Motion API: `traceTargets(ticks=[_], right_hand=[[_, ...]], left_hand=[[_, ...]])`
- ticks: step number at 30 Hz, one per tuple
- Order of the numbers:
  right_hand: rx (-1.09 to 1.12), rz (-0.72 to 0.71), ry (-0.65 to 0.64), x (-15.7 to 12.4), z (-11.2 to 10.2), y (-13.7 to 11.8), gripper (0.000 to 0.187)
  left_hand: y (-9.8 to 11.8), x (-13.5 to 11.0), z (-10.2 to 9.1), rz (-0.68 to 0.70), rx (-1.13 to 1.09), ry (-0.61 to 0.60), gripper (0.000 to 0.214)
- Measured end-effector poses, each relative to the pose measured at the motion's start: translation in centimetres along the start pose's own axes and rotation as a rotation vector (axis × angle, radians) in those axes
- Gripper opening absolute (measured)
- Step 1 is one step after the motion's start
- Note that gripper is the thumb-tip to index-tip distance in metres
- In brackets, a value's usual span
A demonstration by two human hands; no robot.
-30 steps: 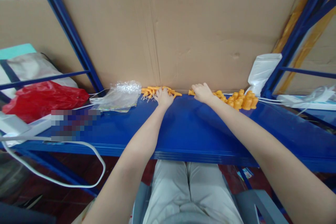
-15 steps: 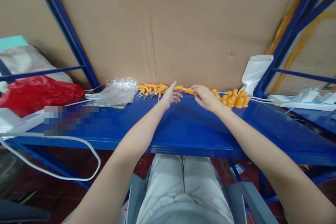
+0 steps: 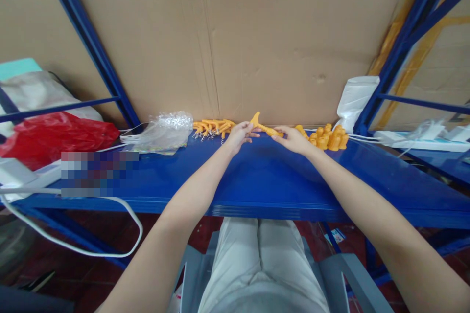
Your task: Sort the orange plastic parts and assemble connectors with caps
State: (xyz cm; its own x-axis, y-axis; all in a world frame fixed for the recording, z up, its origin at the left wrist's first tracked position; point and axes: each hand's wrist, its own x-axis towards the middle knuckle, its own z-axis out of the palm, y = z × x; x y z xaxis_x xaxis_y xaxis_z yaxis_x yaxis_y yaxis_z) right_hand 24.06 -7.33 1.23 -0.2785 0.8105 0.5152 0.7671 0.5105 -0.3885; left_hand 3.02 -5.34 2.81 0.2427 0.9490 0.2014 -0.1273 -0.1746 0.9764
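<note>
A long orange plastic piece (image 3: 268,129) with a flared, tail-like end stretches between my two hands, just above the blue table. My left hand (image 3: 240,138) has its thumb and fingers around the piece near the flared end. At the other end, my right hand (image 3: 293,140) pinches it; the fingers hide part of that end. Left of my hands lie several orange handles with metal spirals (image 3: 213,126), like corkscrews. Close to my right hand stands a cluster of small orange plastic caps (image 3: 330,138).
The blue table (image 3: 271,181) backs onto a cardboard sheet (image 3: 286,39). Clear plastic bags (image 3: 161,132) and a red bag (image 3: 62,132) lie left. A white packet (image 3: 356,100) leans at the right post. A white cable (image 3: 137,227) loops over the front left edge.
The orange piece's flared end has come up into view between my hands, tilted upward. My left fingers have closed in around it. My right hand has moved slightly right.
</note>
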Motion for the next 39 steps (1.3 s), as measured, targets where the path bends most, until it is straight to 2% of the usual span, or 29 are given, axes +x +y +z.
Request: traceTargets(ticks=[4,11,18,28,32,34,39], right_hand=[[0.032,-0.005,-0.08,0.0,-0.3,0.1,0.033],[-0.19,-0.039,0.021,-0.1,-1.0,-0.7,0.035],[-0.354,-0.078,0.081,-0.1,-1.8,-1.1,0.039],[-0.506,-0.182,0.124,-0.8,-2.7,-2.3,0.042],[-0.413,-0.199,0.13,-0.7,-2.5,-1.7,0.037],[-0.301,-0.154,0.14,-0.5,-2.2,-1.2,0.034],[0.164,0.162,0.155,0.2,-1.7,-0.3,0.032]], left_hand=[[-0.4,0.3,-0.2,0.087,0.126,-0.026,0.007],[-0.8,0.8,-0.2,0.265,0.281,0.016,0.012],[-0.7,0.9,0.3,0.212,0.2,0.019,0.018],[0.3,-0.1,0.7,0.027,0.118,0.002,0.012],[0.0,0.1,0.6,0.052,0.111,0.01,0.014],[-0.2,0.2,0.6,0.075,0.116,0.015,0.015],[-0.8,0.7,0.5,0.141,0.084,-0.002,0.017]])
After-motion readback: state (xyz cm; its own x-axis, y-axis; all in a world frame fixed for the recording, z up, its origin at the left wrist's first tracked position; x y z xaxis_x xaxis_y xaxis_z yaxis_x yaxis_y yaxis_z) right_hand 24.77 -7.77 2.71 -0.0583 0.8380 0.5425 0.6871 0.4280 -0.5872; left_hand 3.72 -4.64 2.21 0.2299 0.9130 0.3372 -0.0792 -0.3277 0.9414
